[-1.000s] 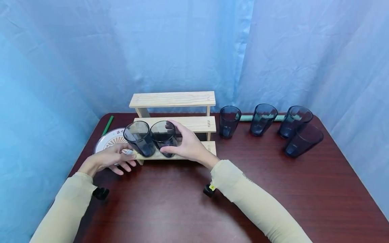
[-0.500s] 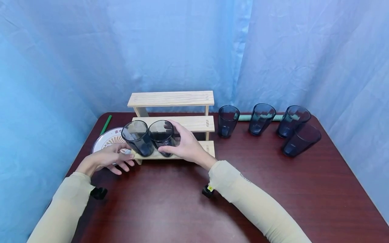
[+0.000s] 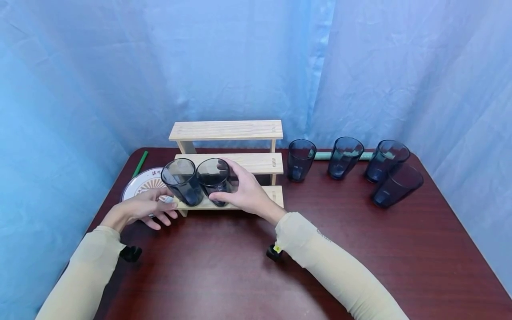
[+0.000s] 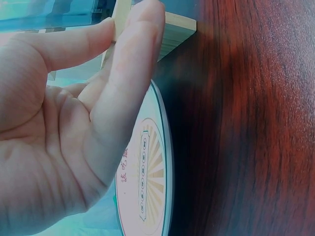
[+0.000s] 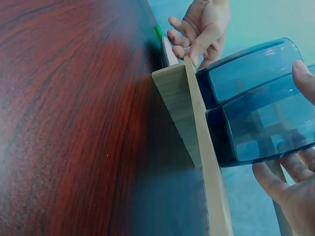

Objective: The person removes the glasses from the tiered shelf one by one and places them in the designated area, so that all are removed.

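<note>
A three-tier wooden stand (image 3: pixel 229 130) occupies the back left of the table. Two dark tinted glasses are side by side on its lowest board (image 3: pixel 276 194). My right hand (image 3: pixel 249 192) grips the right-hand glass (image 3: pixel 213 177), thumb in front and fingers behind. The left-hand glass (image 3: pixel 185 186) leans close against it in the head view; both bases meet the board in the right wrist view. My left hand (image 3: pixel 142 209) is at the board's left end, its thumb tip touching the wood and its other fingers loosely spread.
Several more dark glasses (image 3: pixel 302 161) stand at the back right. Behind them runs a pale green roll (image 3: pixel 323 155). A white patterned plate (image 3: pixel 138 186) sits left of the stand, beside a green stick (image 3: pixel 140 163). Blue curtains (image 3: pixel 240 62) enclose the table.
The head view shifts slightly. Both hands, the two glasses and the stand keep their places relative to one another.
</note>
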The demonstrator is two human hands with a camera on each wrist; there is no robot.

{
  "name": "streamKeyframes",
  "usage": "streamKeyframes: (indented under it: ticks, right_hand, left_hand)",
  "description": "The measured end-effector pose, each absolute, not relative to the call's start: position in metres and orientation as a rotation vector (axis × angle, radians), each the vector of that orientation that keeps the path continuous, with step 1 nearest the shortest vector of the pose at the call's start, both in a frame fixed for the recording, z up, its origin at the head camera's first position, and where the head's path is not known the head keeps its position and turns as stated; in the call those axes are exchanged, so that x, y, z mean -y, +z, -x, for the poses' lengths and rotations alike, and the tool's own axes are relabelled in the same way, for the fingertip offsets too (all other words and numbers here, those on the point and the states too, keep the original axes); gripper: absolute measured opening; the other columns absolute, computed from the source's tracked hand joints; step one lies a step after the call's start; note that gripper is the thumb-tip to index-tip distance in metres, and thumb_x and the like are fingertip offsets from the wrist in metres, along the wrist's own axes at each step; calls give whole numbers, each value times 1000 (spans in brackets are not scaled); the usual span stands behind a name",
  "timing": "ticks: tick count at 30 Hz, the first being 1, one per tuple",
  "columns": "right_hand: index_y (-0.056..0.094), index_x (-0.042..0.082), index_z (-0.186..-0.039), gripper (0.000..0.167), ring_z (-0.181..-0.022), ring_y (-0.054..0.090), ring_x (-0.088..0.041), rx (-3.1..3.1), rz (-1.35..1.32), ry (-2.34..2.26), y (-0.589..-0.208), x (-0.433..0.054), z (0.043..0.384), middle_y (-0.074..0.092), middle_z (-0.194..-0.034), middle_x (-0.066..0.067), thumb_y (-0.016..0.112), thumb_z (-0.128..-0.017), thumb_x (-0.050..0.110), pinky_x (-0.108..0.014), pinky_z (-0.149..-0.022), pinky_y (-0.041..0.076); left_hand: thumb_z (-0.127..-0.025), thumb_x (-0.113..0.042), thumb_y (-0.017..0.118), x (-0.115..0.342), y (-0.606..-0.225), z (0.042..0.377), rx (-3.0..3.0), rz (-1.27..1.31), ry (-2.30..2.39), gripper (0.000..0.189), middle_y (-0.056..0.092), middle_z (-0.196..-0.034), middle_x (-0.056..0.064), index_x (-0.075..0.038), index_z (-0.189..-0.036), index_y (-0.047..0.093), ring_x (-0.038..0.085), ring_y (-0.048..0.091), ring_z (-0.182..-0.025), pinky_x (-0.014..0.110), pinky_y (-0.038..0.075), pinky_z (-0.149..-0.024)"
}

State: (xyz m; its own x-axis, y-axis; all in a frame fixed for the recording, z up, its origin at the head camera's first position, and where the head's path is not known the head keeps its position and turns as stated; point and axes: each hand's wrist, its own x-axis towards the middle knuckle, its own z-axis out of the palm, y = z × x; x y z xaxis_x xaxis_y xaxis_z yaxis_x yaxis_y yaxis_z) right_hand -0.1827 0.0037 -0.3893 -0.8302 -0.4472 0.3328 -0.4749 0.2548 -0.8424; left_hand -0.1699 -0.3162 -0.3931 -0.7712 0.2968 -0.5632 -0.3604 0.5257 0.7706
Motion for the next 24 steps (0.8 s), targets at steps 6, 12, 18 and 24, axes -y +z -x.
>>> streamKeyframes:
  ticks: [6, 12, 18, 24]
  right_hand:
    - [41, 18, -153, 93, -130, 50, -5, 2448, -910, 1674, -390, -3, 182, 56, -142, 6, 90, -77, 39, -28, -110, 40]
    - [42, 20, -153, 91, -124, 55, -5, 2407, -923, 1731, -393, -2, 184, 57, -141, 7, 91, -77, 36, -27, -107, 43]
    - [44, 23, -152, 92, -115, 61, -5, 2385, -865, 1788, -392, -5, 179, 57, -140, 10, 92, -76, 37, -27, -99, 50]
    - [43, 18, -154, 94, -111, 65, -9, 2373, -809, 1868, -385, -16, 169, 57, -140, 10, 92, -75, 35, -33, -95, 54]
  left_hand:
    - [-102, -29, 63, 316, -393, 170, -2095, 52, 1258, 58, 72, -105, 14, 0, -142, 33, 29, 72, -85, 44, 62, -69]
    - [-102, -29, 62, 316, -392, 171, -2094, 56, 1256, 59, 72, -106, 15, 0, -143, 32, 28, 72, -86, 43, 62, -69]
    - [-102, -29, 63, 316, -394, 171, -2090, 59, 1260, 58, 72, -105, 15, 0, -142, 32, 29, 72, -86, 44, 62, -69]
    - [-102, -30, 63, 316, -392, 170, -2099, 62, 1256, 58, 72, -105, 14, 0, -142, 32, 29, 72, -86, 44, 62, -69]
